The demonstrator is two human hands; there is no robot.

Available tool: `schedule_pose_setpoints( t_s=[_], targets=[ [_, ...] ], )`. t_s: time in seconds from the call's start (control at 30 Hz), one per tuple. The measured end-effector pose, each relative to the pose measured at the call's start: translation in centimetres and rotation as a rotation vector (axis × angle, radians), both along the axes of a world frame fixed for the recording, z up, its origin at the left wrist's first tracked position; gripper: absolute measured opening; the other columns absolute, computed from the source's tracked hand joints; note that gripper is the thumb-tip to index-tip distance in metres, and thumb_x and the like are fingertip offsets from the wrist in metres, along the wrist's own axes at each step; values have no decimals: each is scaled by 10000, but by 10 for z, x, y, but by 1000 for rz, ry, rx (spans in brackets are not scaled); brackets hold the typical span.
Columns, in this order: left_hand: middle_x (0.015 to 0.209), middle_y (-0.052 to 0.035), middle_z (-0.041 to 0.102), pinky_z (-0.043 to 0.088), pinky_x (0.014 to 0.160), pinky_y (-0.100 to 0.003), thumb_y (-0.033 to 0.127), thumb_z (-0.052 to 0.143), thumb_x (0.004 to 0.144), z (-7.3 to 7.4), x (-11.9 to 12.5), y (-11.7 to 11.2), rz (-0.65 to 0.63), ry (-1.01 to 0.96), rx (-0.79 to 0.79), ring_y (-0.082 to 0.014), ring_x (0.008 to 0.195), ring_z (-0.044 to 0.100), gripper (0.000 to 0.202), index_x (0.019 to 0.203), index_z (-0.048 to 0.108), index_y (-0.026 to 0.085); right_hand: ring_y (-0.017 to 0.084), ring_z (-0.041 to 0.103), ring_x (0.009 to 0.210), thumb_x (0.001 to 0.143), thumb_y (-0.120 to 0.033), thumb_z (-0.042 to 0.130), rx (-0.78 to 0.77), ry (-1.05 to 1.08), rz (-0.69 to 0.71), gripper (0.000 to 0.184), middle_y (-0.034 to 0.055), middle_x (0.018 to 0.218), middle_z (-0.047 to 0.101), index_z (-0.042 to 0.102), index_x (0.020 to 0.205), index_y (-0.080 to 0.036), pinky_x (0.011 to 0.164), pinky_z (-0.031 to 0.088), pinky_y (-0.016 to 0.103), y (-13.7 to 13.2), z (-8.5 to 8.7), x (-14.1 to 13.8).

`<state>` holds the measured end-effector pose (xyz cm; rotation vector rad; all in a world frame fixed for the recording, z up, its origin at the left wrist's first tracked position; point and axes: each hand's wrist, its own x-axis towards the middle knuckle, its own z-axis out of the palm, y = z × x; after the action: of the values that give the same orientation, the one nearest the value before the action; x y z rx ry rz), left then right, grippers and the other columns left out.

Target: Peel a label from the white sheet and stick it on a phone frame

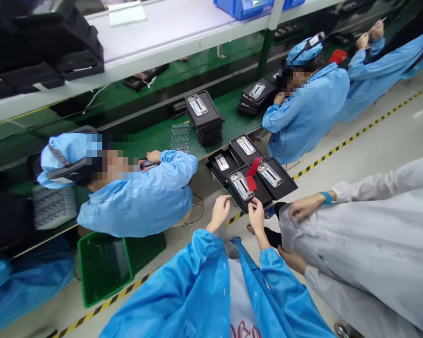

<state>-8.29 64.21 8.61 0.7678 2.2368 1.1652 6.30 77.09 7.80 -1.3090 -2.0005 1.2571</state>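
A bare left hand (220,213) and bare right hand (256,216) sit half-curled at a black rectangular tray (262,192). Any hold is unclear.

Free: gap between your left hand (221,212) and right hand (256,214). Obstacles: red strip (252,177) over the nearest black tray (262,193); grey-coated person (370,230), your right; blue-coated co-worker (144,199), your left.

The near trays (288,186) are showing black, their frames (270,174) silver-white with blue and black stripes, and a strip (253,182) is standing out in red. The near coat (183,272) is showing blue, the right gown (370,225) greyish white, the left basket (105,272) green. The far bench (229,101) is showing green, the far shelf (183,37) white, and yellow-and-black bands are patterning the floor line (364,131).
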Motion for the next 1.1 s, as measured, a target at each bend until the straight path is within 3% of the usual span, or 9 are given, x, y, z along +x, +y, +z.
schedule_pose_setpoints(
  t_s=[0.13,0.27,0.47,0.57,0.67,0.73,0.83,0.97,1.1],
  targets=[
    [1381,-115,727,586,1165,-554,283,741,1082,-3,-41,55,-57,123,-2,-297,1306,686,253,1318,741,192,361,713,1225,965,-438,579,94,-85,-4,544,268,1339,690,641,1405,-123,1010,670,538,17,-4,-7],
    [1338,-105,712,607,1110,-528,275,740,1076,-7,-59,73,-117,183,-57,-288,1245,684,246,1307,724,192,422,607,1382,934,-380,645,189,-189,52,541,278,1475,631,655,1416,-134,1199,558,620,28,2,-21],
    [1301,-108,711,606,1092,-532,222,726,1066,-3,-60,71,-218,215,-97,-291,1211,689,269,1330,713,177,450,624,1327,940,-286,674,228,-315,83,620,315,1396,645,577,1503,-44,1144,570,604,49,18,-45],
    [1461,-155,682,558,1183,-596,159,744,1022,5,-53,80,-298,206,-56,-350,1379,642,388,1408,706,181,409,657,1319,950,-244,651,213,-310,103,605,281,1383,662,580,1525,-68,1129,593,541,57,27,-49],
    [1612,-168,631,483,1277,-648,64,789,933,13,-45,97,-386,166,7,-399,1560,529,483,1395,735,196,360,679,1330,944,-215,611,181,-265,143,444,225,1423,680,706,1374,-157,1115,609,494,63,36,-50],
    [1576,-155,676,460,1295,-666,19,803,894,18,-43,107,-411,123,38,-401,1579,523,439,1299,775,186,342,687,1315,936,-231,603,153,-226,155,279,189,1399,714,766,1162,-208,1090,620,484,67,43,-50],
    [1394,-128,778,471,1278,-671,37,787,932,25,-46,118,-371,52,85,-373,1513,595,241,1128,803,176,317,723,1220,969,-336,598,105,-126,167,179,150,1255,786,750,974,-243,1076,626,473,78,55,-54],
    [1207,-111,823,553,1189,-596,165,783,998,47,-55,128,-188,-31,192,-334,1326,714,61,1052,797,190,284,767,956,1016,-608,590,35,67,183,403,127,1004,814,719,981,-227,934,659,432,100,83,-68],
    [1114,-84,822,626,1028,-422,306,757,1029,91,-57,131,23,-75,371,-263,1067,778,246,1257,781,216,260,779,877,1004,-692,634,-14,258,189,480,117,948,811,668,1022,-213,815,660,376,124,123,-94]
  ],
)
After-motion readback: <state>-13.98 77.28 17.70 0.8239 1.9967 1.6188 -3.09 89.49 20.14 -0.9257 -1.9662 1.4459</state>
